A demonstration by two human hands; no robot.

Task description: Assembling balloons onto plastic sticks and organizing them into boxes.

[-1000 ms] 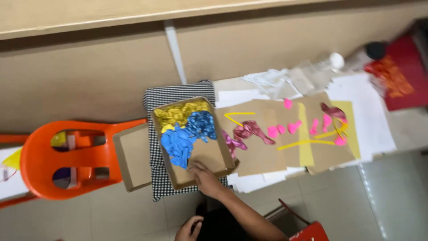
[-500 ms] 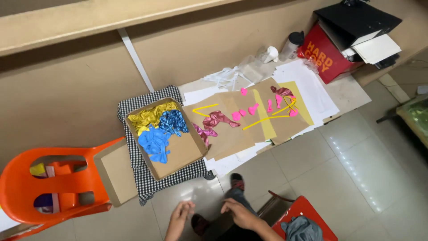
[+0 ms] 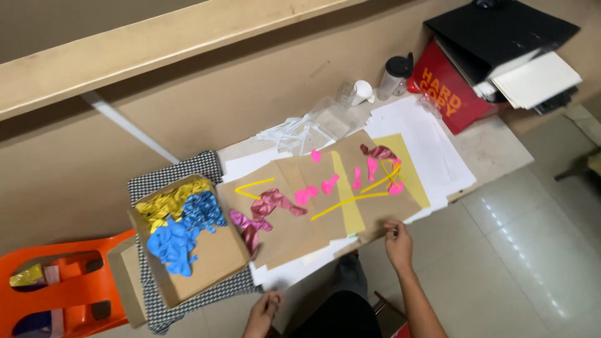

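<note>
Looking down from my head camera, my right hand (image 3: 398, 243) rests at the near edge of the low tabletop (image 3: 494, 147), fingers lightly curled and touching the near rim of the brown cardboard sheet (image 3: 300, 235); it does not seem to grip anything, though I cannot tell for sure. My left hand (image 3: 263, 314) hangs low near my lap, just off the near edge, loosely curled and holding nothing I can see. On the cardboard lie pink balloons (image 3: 316, 191), a long yellow balloon (image 3: 348, 201) and darker metallic pink ones (image 3: 275, 203). White papers (image 3: 426, 134) show beneath and toward the far right corner. At the left end, on a checked cloth (image 3: 175, 174), sits an open cardboard box (image 3: 213, 256) with blue balloons (image 3: 178, 235) and yellow balloons (image 3: 169, 201) inside. An orange plastic stool (image 3: 62, 294) stands beyond the left edge. A red box (image 3: 447, 91) and black binder (image 3: 501, 31) sit at the far right.
</note>
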